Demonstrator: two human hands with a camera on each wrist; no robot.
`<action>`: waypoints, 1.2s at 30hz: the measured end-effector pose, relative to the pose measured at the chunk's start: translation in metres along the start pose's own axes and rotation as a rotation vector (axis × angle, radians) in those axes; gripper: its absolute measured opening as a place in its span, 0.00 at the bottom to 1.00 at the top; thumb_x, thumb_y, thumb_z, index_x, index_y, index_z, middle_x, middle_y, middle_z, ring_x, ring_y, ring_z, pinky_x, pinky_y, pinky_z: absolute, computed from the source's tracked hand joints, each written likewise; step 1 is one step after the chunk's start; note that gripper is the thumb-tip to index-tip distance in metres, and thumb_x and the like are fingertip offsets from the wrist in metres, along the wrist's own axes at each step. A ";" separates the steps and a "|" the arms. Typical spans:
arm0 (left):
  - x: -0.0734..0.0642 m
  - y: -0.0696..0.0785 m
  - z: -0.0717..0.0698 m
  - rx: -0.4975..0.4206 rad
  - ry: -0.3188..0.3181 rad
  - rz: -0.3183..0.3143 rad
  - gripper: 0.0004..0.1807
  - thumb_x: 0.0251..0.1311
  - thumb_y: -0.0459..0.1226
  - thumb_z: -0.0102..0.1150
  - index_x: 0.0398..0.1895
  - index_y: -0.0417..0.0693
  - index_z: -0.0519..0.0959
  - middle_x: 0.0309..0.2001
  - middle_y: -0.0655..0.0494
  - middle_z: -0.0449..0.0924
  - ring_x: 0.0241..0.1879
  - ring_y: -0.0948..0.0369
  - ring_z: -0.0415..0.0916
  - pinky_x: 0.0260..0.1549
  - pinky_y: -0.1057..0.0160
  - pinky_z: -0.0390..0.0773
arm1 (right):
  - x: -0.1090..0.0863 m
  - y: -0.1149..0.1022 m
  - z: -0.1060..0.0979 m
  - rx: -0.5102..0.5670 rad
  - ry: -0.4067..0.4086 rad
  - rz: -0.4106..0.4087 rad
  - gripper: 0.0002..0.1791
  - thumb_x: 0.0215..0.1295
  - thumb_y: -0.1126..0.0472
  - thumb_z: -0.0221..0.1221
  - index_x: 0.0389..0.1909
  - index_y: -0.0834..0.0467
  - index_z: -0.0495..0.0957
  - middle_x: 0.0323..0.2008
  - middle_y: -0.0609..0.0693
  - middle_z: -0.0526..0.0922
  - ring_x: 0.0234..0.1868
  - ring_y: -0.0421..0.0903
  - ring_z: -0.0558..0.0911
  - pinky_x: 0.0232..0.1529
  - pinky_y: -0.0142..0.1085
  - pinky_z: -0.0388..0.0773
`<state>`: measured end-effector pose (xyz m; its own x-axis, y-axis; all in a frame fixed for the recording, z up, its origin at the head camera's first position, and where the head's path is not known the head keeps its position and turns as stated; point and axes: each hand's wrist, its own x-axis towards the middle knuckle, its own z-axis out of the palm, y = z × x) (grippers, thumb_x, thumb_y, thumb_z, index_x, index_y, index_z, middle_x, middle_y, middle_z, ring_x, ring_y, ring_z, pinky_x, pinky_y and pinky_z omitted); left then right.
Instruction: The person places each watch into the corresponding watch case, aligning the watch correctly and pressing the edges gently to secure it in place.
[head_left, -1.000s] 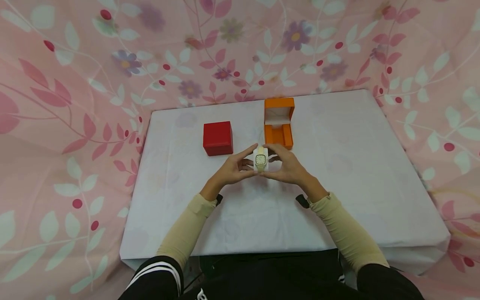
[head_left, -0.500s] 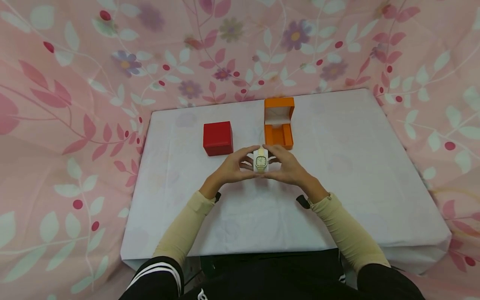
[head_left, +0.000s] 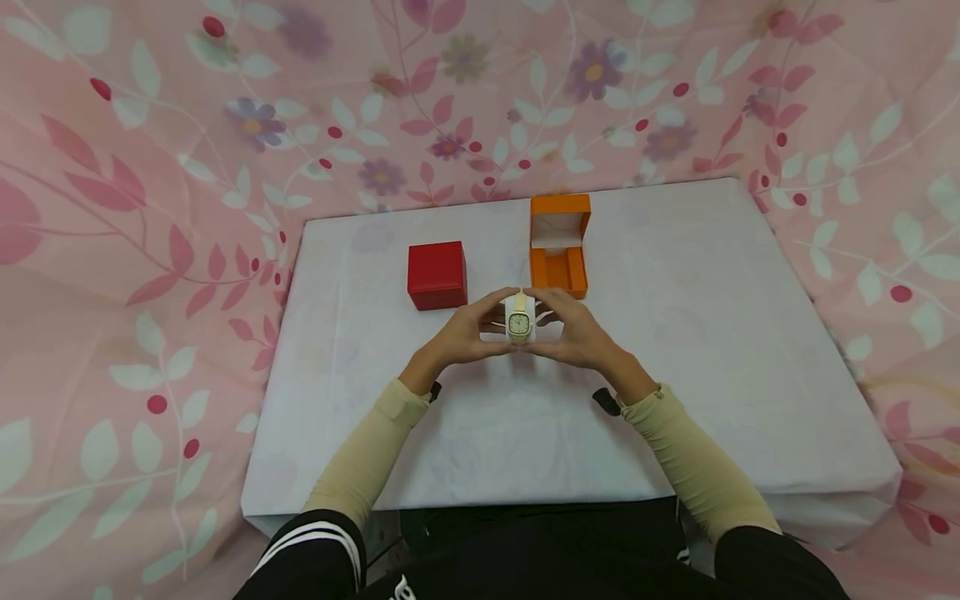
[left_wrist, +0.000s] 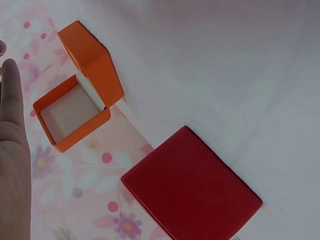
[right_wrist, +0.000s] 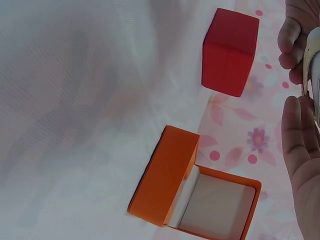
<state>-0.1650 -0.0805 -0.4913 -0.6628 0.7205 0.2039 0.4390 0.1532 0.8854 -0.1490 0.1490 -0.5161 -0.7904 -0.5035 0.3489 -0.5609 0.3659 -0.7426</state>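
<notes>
A cream-strapped wristwatch (head_left: 519,323) with a squarish face is wrapped round a white cushion (head_left: 532,315), held up over the table in front of me. From its left side my left hand (head_left: 468,336) grips it between thumb and fingers. My right hand (head_left: 576,335) grips it the same way from the right. In the right wrist view, the watch's strap and cushion (right_wrist: 315,67) show only in part at the right edge. The left wrist view catches part of a hand (left_wrist: 12,145) but not the watch.
A closed red box (head_left: 437,276) stands on the white-covered table (head_left: 697,333), beyond my left hand. Right of it, an orange watch box (head_left: 557,271) sits with its lid raised and its compartment facing me. Floral pink cloth (head_left: 480,100) hangs behind the table.
Both hands keep their hold on the watch and its cushion. They have shifted only very slightly, and the watch face sits a touch lower than before. The boxes have stayed put.
</notes>
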 end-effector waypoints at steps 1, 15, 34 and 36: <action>0.000 0.001 0.000 -0.003 -0.002 -0.009 0.46 0.45 0.29 0.69 0.68 0.40 0.55 0.54 0.44 0.72 0.49 0.54 0.77 0.45 0.55 0.79 | 0.000 0.000 0.000 -0.001 0.004 -0.001 0.49 0.42 0.52 0.72 0.67 0.54 0.59 0.55 0.52 0.71 0.45 0.47 0.78 0.44 0.41 0.80; 0.005 -0.012 0.005 -0.245 0.026 -0.119 0.46 0.45 0.26 0.67 0.69 0.48 0.55 0.48 0.39 0.70 0.44 0.53 0.77 0.46 0.54 0.79 | 0.002 0.000 0.002 0.065 0.008 0.087 0.49 0.43 0.58 0.72 0.67 0.53 0.58 0.55 0.53 0.74 0.43 0.49 0.79 0.43 0.41 0.81; 0.001 -0.012 -0.001 -0.378 -0.005 -0.159 0.43 0.54 0.26 0.59 0.71 0.50 0.51 0.56 0.43 0.67 0.52 0.47 0.73 0.48 0.57 0.78 | 0.004 -0.029 -0.010 0.431 -0.045 0.190 0.33 0.63 0.71 0.52 0.69 0.63 0.53 0.63 0.63 0.64 0.44 0.58 0.80 0.40 0.51 0.79; 0.002 -0.013 0.000 -0.396 0.005 -0.167 0.44 0.53 0.26 0.60 0.71 0.51 0.52 0.57 0.43 0.66 0.53 0.46 0.73 0.48 0.57 0.78 | 0.004 -0.027 -0.010 0.446 -0.025 0.191 0.30 0.65 0.70 0.50 0.68 0.63 0.55 0.62 0.63 0.66 0.43 0.55 0.82 0.38 0.49 0.81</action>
<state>-0.1716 -0.0811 -0.5025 -0.7086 0.7042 0.0455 0.0596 -0.0045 0.9982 -0.1395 0.1449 -0.4892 -0.8600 -0.4803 0.1724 -0.2417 0.0857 -0.9666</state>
